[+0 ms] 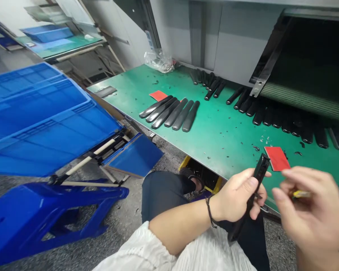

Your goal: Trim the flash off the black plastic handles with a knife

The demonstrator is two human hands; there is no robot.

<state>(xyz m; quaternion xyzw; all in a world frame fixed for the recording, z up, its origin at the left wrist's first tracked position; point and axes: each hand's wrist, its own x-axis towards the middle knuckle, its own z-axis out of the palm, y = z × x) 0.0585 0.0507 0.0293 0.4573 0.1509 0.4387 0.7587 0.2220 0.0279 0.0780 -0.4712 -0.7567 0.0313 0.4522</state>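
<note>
Walls: we face grey panelled walls.
Floor: we see speckled grey floor below.
Furniture: a green-topped workbench runs ahead; blue plastic crates sit on a blue stool to our left, with another green bench beyond.
Light: even, bright indoor light.

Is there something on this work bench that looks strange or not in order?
Yes: small black scraps lie scattered over the green bench top, especially near the red sheet. They look like loose waste, and stand out against the neatly lined rows of black bars.
</note>
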